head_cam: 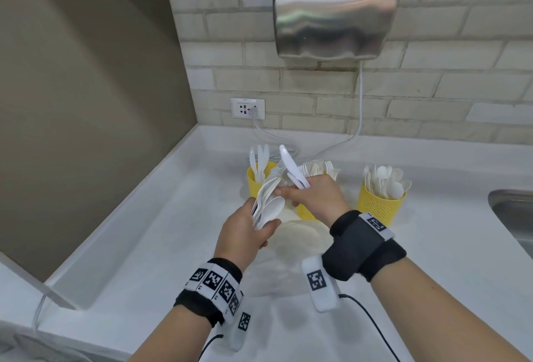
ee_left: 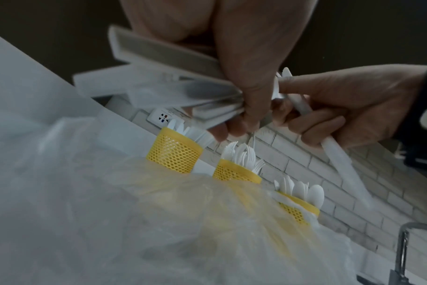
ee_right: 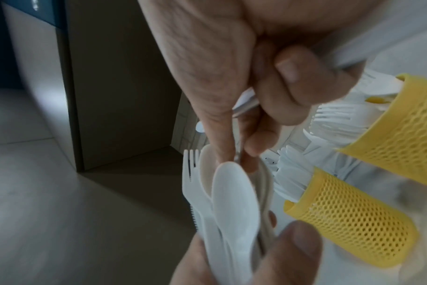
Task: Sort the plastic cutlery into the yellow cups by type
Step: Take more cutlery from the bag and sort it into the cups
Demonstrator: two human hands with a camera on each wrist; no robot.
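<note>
My left hand grips a bundle of mixed white cutlery by the handles, which fan out in the left wrist view. My right hand holds two or three knives in its curled fingers. Its forefinger and thumb pinch into the top of the bundle. Three yellow mesh cups stand behind. The left cup holds knives. The middle cup holds forks and is partly hidden by my right hand. The right cup holds spoons.
A crumpled clear plastic bag lies on the white counter under my hands. A steel sink is at the right edge. A hand dryer, a socket and a cable are on the brick wall. A beige wall closes the left side.
</note>
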